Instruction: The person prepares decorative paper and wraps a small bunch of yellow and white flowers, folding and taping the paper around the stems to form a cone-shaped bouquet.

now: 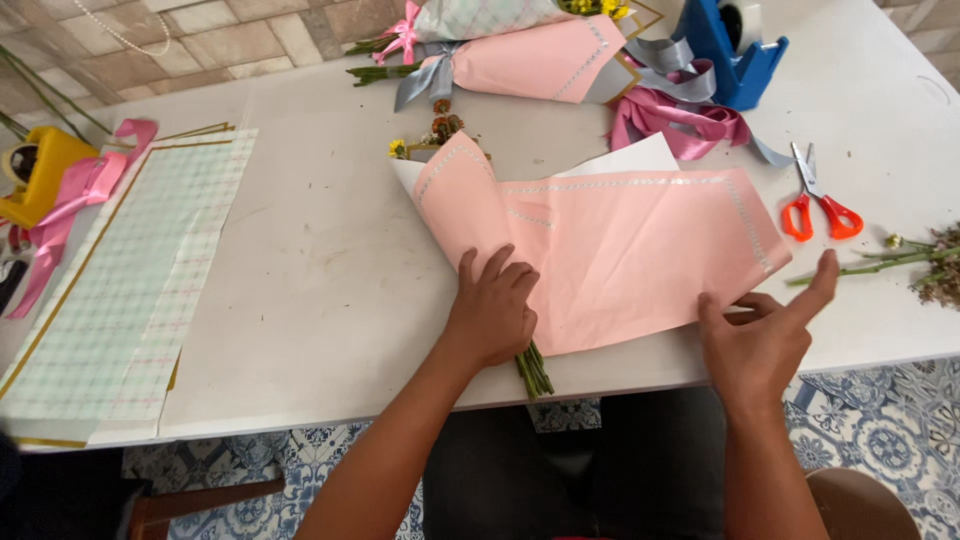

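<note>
A sheet of pink wrapping paper [620,250] with a pale stitched border lies folded over a bunch of flowers on the white table [330,250]. Green stems [533,370] stick out below it and small blooms [440,128] show at its top. My left hand [492,308] presses down on the folded left part of the paper, just above the stems. My right hand [765,335] pinches the paper's lower right edge between thumb and fingers, index finger raised. A white sheet [625,160] lies under the pink one.
A finished pink bouquet [530,60] with a grey bow lies at the back. Pink and grey ribbons [680,120], a blue tape dispenser [735,50], orange scissors [815,205], loose stems [900,260], pale green checked paper [130,290] and a yellow dispenser [40,170] surround it.
</note>
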